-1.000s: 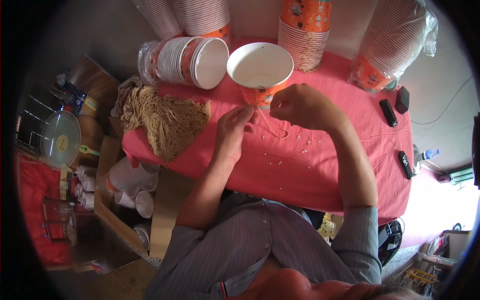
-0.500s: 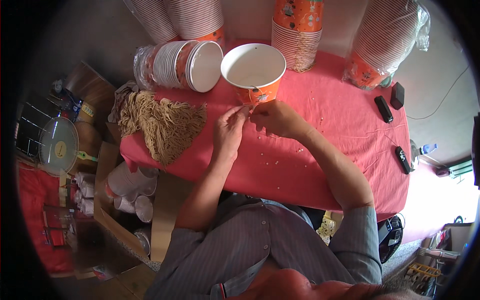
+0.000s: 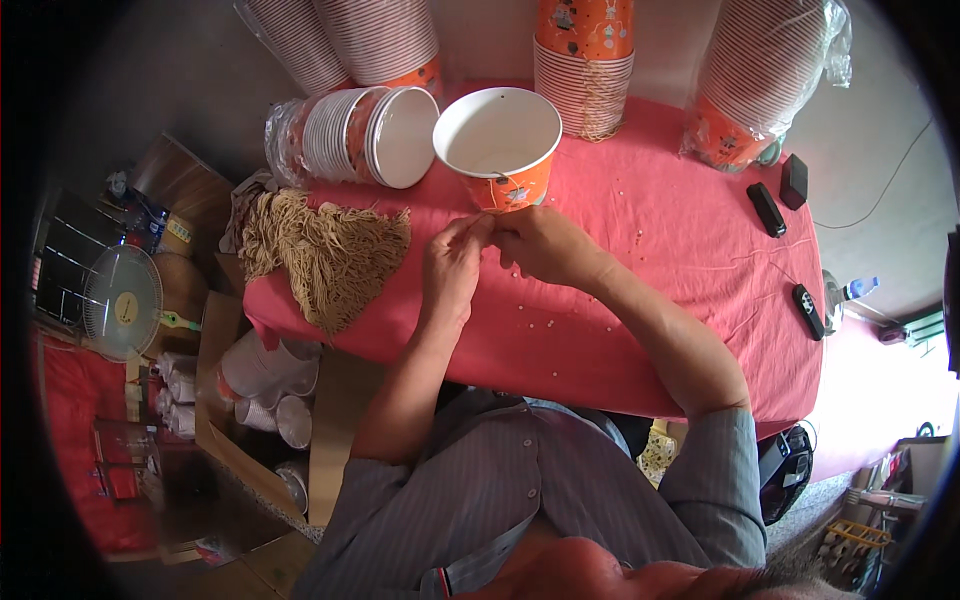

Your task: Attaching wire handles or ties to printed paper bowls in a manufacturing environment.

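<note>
Just in front of me, an orange paper bucket [image 3: 532, 185] with a white rim stands upright on the table. From its near side hangs a thin tan cord [image 3: 508, 180], which runs down toward my fingers. My left hand [image 3: 453, 262] is closed in a pinch at the cord's lower end. Pressed against it, my right hand [image 3: 548, 245] is also closed, its fingers curled at the same spot. The fingertips cover whatever part of the cord lies between them. Left of my hands lies a heap of tan cords [image 3: 345, 255].
Nested paper buckets [image 3: 335, 135] lie sideways at the back left. Upright stacks include one draped with cords [image 3: 585, 90] and one in plastic [image 3: 745, 90]. Small white beads [image 3: 535, 323] dot the red tablecloth [image 3: 640, 290]. Dark small devices [image 3: 766, 210] sit right; an open carton [image 3: 225, 440] stands lower left.
My fingertips have come closer together below the bucket. The whole view has shifted slightly, with the bucket appearing a little further left. The cord still hangs from the bucket.
</note>
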{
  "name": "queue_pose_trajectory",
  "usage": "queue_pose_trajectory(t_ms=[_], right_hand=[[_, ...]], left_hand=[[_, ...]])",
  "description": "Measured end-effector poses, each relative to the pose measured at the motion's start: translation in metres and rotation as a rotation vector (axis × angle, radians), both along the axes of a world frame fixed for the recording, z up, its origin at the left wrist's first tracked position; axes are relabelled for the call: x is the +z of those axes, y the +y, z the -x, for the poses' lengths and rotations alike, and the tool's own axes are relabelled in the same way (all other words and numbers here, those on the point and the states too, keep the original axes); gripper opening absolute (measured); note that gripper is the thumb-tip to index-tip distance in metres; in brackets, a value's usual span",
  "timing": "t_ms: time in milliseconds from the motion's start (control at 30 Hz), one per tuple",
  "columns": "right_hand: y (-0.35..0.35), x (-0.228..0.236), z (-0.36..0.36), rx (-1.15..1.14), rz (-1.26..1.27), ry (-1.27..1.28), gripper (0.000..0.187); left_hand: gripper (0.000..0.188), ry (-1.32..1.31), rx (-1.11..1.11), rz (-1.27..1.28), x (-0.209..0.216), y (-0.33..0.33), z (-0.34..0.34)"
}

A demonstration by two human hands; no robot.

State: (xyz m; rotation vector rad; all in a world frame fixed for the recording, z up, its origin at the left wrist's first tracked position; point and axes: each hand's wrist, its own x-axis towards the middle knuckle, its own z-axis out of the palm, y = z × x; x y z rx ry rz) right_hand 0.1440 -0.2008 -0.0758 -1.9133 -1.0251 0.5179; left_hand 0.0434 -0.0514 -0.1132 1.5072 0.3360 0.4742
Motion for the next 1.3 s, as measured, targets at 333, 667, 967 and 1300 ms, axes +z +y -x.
queue_pose_trajectory(t_ms=[333,667,967,1300], right_hand=[[0.003,0.008,0.004,0.046,0.090,0.372,0.032],[-0.029,0.036,-0.028,-0.143,-0.074,0.157,0.028],[-0.012,0.029,-0.004,-0.184,-0.236,-0.040,0.028],[-0.011,0.029,-0.005,-0.094,-0.486,0.298,0.017]], left_hand=[[0.024,-0.044,-0.232,0.323,-0.013,0.012,-0.002],[0.022,-0.089,0.045,0.067,0.000,0.001,0.000],[0.024,-0.118,0.098,-0.112,0.001,0.000,-0.004],[0.022,-0.149,0.118,-0.175,0.010,-0.004,-0.001]])
